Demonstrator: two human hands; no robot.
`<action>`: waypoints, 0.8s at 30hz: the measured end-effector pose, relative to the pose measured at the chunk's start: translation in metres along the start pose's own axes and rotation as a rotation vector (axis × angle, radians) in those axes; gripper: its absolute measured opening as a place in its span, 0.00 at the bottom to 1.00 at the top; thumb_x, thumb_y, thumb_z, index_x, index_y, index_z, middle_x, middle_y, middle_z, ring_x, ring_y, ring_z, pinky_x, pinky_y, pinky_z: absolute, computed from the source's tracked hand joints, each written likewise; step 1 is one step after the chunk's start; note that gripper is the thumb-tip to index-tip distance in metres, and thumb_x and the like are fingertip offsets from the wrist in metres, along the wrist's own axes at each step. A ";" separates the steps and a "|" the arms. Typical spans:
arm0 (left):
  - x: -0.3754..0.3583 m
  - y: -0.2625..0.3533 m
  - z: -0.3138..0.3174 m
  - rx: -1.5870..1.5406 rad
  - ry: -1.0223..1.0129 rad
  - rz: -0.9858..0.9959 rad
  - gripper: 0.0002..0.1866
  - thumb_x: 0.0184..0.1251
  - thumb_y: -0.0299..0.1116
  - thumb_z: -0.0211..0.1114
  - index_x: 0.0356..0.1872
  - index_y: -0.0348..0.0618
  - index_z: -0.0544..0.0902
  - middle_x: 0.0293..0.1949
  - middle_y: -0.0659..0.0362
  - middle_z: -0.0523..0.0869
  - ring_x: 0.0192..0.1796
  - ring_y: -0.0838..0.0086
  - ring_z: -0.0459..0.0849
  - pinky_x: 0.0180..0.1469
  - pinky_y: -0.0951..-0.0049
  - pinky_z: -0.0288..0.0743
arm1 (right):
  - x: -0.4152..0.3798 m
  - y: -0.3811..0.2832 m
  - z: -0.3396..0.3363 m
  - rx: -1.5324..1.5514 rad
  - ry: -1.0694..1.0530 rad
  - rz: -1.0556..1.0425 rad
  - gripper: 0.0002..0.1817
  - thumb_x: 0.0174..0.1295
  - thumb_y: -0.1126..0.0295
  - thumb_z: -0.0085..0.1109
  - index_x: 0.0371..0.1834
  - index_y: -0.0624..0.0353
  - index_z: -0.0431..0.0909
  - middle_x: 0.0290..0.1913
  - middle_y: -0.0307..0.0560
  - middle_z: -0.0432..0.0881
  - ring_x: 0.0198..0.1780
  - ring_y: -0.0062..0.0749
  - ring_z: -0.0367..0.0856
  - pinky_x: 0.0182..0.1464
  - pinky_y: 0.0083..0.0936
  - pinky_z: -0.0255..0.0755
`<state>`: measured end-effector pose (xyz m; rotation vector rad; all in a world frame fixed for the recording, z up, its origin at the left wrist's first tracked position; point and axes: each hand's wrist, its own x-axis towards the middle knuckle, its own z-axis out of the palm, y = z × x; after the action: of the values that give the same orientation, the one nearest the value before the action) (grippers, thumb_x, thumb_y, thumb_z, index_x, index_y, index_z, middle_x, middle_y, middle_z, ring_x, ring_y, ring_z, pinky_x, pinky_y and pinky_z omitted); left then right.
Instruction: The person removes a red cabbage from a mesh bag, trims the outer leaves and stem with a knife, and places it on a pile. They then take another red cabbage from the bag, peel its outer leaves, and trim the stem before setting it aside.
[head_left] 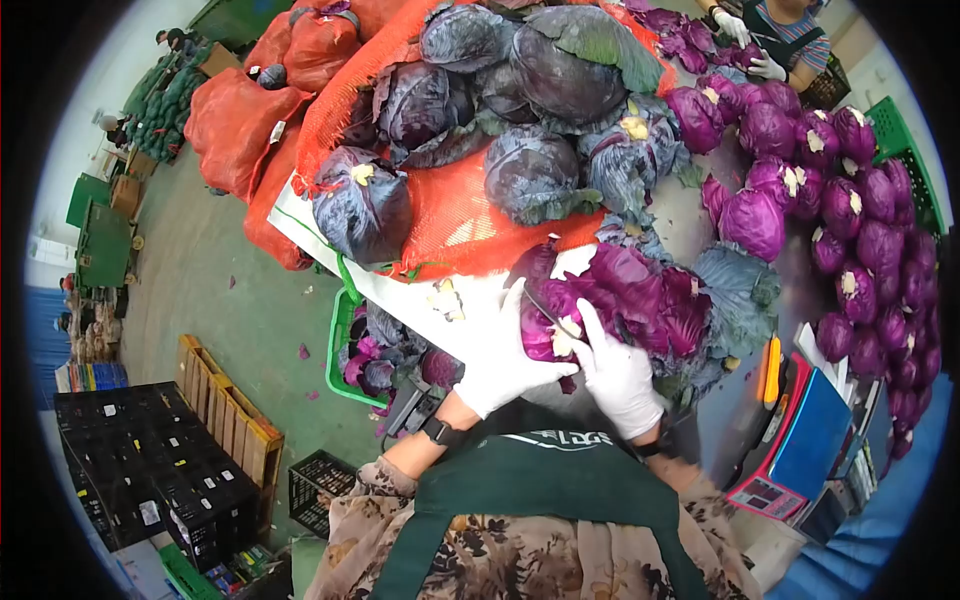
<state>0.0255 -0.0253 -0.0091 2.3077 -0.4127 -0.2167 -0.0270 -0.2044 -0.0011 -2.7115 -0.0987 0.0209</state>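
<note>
A purple cabbage [541,338] with a pale cut stem sits at the table's near edge, between my gloved hands. My left hand [500,358] holds it from the left, thumb stretched along its near side. In my right hand [618,378] is a knife [543,306], its thin dark blade lying across the cabbage beside the stem; the handle is mostly hidden by my fingers. Loose purple leaves [650,300] lie just beyond my right hand, with dull bluish outer leaves [738,290] to their right. A pale stem piece [447,299] rests on the white board [405,305] to the left.
Untrimmed cabbages [530,170] lie on orange mesh sacking [455,215] ahead. Peeled cabbages [880,245] are piled at right, near a scale [770,490] and a yellow-handled cutter [771,370]. A green crate [345,350] holds leaves below left. A gloved co-worker [790,40] stands across.
</note>
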 end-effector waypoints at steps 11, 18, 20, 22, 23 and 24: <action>-0.002 0.006 -0.004 0.018 -0.011 0.028 0.63 0.34 0.54 0.83 0.71 0.34 0.57 0.65 0.39 0.67 0.68 0.50 0.67 0.69 0.55 0.63 | 0.020 0.039 -0.007 -0.022 0.101 -0.275 0.19 0.70 0.61 0.52 0.61 0.53 0.75 0.32 0.51 0.83 0.24 0.32 0.82 0.23 0.28 0.71; -0.016 -0.023 -0.010 -0.251 -0.029 -0.019 0.61 0.35 0.50 0.85 0.71 0.36 0.59 0.66 0.46 0.67 0.68 0.59 0.68 0.70 0.59 0.63 | 0.030 0.052 0.019 0.946 0.227 0.349 0.21 0.77 0.62 0.44 0.65 0.63 0.73 0.20 0.33 0.72 0.18 0.13 0.65 0.21 0.16 0.60; -0.025 -0.029 -0.020 -0.525 -0.113 -0.077 0.61 0.37 0.43 0.85 0.72 0.36 0.55 0.67 0.47 0.67 0.69 0.62 0.67 0.71 0.62 0.62 | 0.026 0.065 0.016 1.003 0.197 0.372 0.20 0.74 0.63 0.49 0.62 0.63 0.75 0.24 0.37 0.76 0.20 0.14 0.68 0.24 0.19 0.63; -0.030 -0.017 -0.039 -0.799 -0.204 -0.178 0.61 0.40 0.39 0.84 0.74 0.34 0.52 0.68 0.47 0.66 0.70 0.63 0.66 0.72 0.62 0.60 | 0.019 0.053 0.015 1.015 0.183 0.346 0.19 0.74 0.64 0.50 0.62 0.63 0.75 0.27 0.38 0.79 0.21 0.13 0.69 0.24 0.18 0.64; -0.031 -0.012 -0.047 -0.904 -0.213 -0.240 0.61 0.41 0.41 0.84 0.73 0.33 0.52 0.68 0.46 0.66 0.71 0.63 0.66 0.72 0.63 0.60 | 0.017 0.041 0.012 1.027 0.165 0.332 0.19 0.73 0.64 0.51 0.62 0.62 0.75 0.30 0.39 0.82 0.21 0.13 0.70 0.25 0.18 0.65; -0.028 -0.015 -0.047 -0.648 -0.145 -0.214 0.55 0.44 0.42 0.82 0.71 0.34 0.58 0.67 0.47 0.68 0.69 0.64 0.68 0.70 0.64 0.63 | 0.017 0.014 -0.007 0.923 0.151 0.261 0.18 0.72 0.66 0.52 0.61 0.61 0.76 0.36 0.42 0.86 0.24 0.17 0.73 0.29 0.20 0.70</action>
<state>0.0157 0.0258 0.0136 1.6959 -0.1314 -0.5405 -0.0091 -0.2192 -0.0002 -1.7785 0.2518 -0.0507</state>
